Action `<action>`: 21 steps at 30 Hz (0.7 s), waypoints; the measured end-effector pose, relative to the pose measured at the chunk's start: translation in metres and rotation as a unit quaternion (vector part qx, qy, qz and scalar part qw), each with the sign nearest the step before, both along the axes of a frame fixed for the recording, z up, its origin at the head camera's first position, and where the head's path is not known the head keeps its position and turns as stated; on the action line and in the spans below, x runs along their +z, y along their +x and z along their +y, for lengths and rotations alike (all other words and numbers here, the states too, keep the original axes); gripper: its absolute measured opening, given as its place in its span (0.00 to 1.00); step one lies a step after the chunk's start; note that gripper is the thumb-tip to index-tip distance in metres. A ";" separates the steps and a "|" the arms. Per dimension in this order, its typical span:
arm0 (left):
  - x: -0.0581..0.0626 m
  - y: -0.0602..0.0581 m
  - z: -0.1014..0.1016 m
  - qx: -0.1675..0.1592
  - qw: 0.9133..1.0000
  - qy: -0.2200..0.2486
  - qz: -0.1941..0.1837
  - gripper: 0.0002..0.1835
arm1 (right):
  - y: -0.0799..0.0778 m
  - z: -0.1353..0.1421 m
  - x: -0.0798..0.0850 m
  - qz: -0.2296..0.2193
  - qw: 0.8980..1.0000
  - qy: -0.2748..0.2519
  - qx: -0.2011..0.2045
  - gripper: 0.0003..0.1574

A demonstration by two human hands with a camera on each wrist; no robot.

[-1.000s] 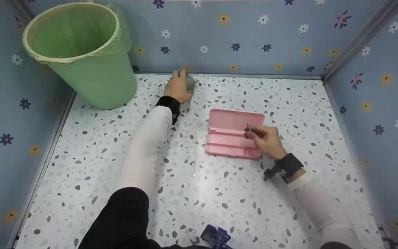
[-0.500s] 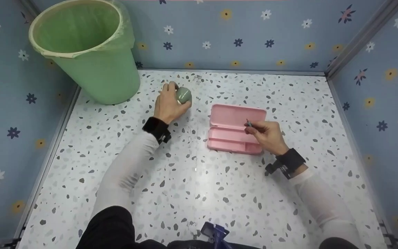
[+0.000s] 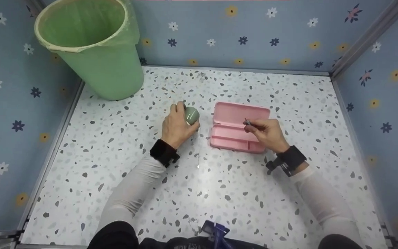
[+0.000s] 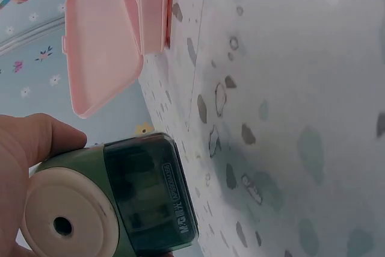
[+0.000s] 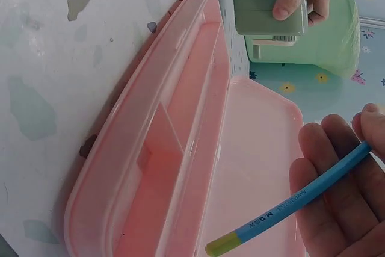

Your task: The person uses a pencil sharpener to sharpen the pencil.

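Observation:
My left hand [image 3: 177, 126] grips a green pencil sharpener [image 3: 192, 115] between thumb and fingers, left of an open pink pencil case. In the left wrist view the sharpener [image 4: 72, 212] shows a round cream face with a dark hole and a see-through shavings drawer; a crank handle shows in the right wrist view. My right hand [image 3: 267, 134] pinches a blue pencil [image 5: 301, 198] with a yellow end over the pencil case [image 3: 231, 142]. Its grey tip [image 3: 247, 122] pokes out past the fingers in the head view. The case's compartments hold nothing visible.
A green bin [image 3: 105, 72] with a liner stands at the back left corner. Flowered walls [image 3: 216, 31] border the speckled white tabletop [image 3: 185, 193] at the back and sides. A dark blue clip-like object [image 3: 216, 230] shows at the near edge.
My left hand has brought the sharpener from beside the back wall toward me, nearer the pencil case. The right hand has stayed over the case, holding the pencil; the head view has shifted slightly.

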State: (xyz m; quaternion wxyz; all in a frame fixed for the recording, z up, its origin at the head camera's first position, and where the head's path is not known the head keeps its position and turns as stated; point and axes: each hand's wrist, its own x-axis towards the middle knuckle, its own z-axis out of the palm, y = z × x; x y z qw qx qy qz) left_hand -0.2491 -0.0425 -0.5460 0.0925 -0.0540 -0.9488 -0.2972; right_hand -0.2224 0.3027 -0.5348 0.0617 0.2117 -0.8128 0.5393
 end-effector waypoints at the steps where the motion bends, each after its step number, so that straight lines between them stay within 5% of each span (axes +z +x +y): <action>1: -0.001 0.002 0.001 0.004 1.000 -0.001 -0.001 0.35 | 0.000 0.000 0.000 0.004 1.000 0.000 0.003 0.09; 13: -0.014 0.013 0.004 0.068 0.996 0.011 -0.057 0.40 | -0.002 0.002 0.001 0.005 1.000 -0.020 0.001 0.13; 17: -0.011 0.014 0.002 0.046 0.995 -0.031 -0.084 0.48 | -0.002 0.001 0.001 -0.002 1.000 -0.020 0.001 0.14; 21: 0.002 0.009 -0.012 -0.029 0.992 -0.076 -0.092 0.56 | -0.002 -0.003 0.002 0.012 1.000 0.012 0.009 0.14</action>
